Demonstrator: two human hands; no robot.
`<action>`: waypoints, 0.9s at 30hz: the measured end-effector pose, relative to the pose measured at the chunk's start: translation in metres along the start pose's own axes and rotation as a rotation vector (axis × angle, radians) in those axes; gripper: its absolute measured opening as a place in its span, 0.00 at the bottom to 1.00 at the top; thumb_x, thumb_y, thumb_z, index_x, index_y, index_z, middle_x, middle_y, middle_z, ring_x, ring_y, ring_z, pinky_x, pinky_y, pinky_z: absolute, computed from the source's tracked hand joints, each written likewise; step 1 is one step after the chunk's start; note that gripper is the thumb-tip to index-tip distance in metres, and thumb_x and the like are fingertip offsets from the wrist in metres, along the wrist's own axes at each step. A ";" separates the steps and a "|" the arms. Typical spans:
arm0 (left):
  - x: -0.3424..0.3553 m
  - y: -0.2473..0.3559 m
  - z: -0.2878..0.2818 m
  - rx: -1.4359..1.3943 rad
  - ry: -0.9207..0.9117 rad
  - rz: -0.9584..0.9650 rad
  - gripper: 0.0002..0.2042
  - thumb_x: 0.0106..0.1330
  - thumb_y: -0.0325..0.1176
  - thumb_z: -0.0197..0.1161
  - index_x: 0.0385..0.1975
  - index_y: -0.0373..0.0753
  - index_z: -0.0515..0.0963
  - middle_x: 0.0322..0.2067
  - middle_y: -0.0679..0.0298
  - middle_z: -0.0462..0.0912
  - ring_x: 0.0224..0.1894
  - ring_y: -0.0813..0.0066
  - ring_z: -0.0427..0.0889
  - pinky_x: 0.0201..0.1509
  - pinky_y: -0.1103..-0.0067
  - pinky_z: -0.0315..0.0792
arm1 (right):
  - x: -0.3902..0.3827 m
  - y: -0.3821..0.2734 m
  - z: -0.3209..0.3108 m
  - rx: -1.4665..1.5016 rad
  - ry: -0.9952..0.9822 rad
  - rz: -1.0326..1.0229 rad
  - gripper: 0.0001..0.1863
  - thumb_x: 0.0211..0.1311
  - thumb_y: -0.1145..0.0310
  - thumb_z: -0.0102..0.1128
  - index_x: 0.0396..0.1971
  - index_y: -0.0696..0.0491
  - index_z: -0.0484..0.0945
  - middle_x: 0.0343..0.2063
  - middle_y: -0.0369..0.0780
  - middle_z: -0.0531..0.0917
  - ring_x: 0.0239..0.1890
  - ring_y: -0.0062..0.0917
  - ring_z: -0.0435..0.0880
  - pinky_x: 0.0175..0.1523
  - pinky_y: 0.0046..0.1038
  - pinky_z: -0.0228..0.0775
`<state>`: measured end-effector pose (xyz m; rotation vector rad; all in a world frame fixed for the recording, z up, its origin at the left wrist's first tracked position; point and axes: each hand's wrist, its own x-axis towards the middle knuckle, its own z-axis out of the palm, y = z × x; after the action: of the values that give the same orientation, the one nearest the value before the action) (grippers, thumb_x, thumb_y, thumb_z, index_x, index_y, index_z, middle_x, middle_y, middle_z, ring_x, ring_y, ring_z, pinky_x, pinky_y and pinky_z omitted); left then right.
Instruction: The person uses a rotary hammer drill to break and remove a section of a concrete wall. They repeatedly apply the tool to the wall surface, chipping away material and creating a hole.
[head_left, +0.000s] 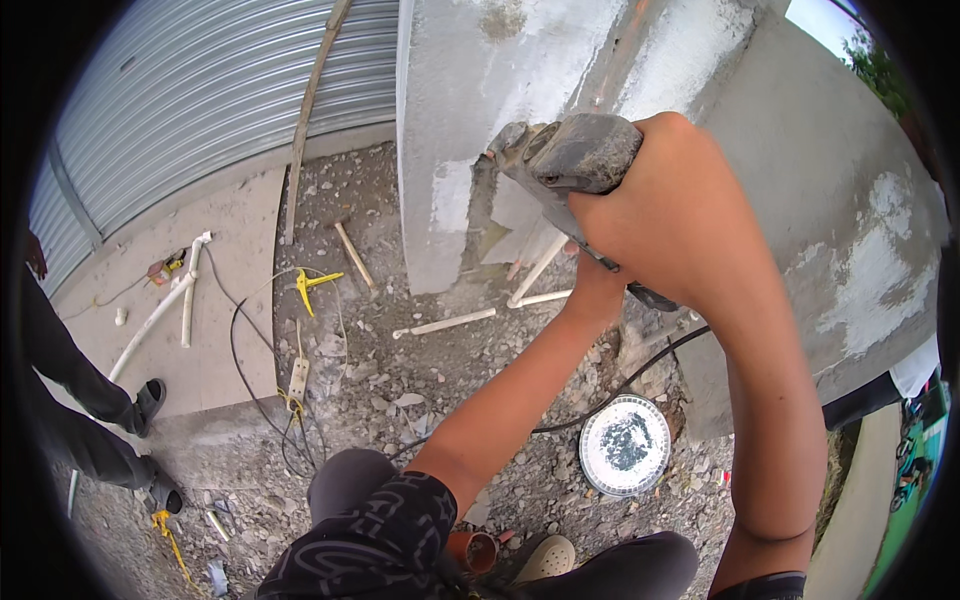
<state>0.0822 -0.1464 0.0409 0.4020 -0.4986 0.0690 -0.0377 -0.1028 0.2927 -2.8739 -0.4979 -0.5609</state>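
Far left: one bystander's two dark-trousered legs in black sandals stand on the concrete slab.
Left floor: two white plastic pipes lie beside one yellow clamp.
Centre floor: three more white pipe pieces lie at the foot of the grey concrete column, on rubble.
Left hand: mostly hidden behind the right; cannot tell its grip.
Tool: one dusty grey power tool, pressed against the column's chipped corner.
Right hand: wrapped tight around the tool.
Near right: one round white lid holding grit.
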 end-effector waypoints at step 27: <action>0.027 0.045 0.056 0.076 0.027 0.180 0.30 0.62 0.32 0.79 0.62 0.45 0.70 0.55 0.70 0.77 0.60 0.75 0.75 0.68 0.73 0.68 | 0.050 0.018 -0.033 -0.048 -0.135 -0.072 0.16 0.48 0.64 0.63 0.14 0.63 0.81 0.15 0.47 0.82 0.20 0.35 0.84 0.32 0.36 0.80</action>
<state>0.0732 -0.1278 0.1144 0.4293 -0.5056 0.2672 0.0016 -0.1128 0.3412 -2.9633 -0.6192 -0.3955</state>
